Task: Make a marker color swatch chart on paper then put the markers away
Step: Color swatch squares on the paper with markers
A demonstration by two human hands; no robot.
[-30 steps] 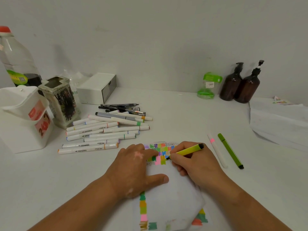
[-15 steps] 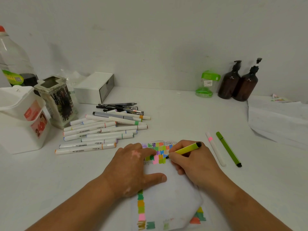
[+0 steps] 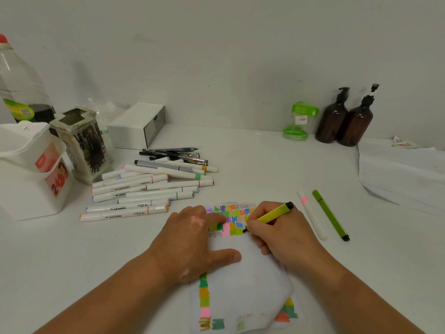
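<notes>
Paper (image 3: 243,273) lies on white table (image 3: 265,169) against grey wall (image 3: 216,56).

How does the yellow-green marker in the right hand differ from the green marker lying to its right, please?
The yellow-green marker is gripped by the right hand, tip on the paper; the green marker lies untouched on the table. The first looks paler, the second darker. Both are slim.
</notes>
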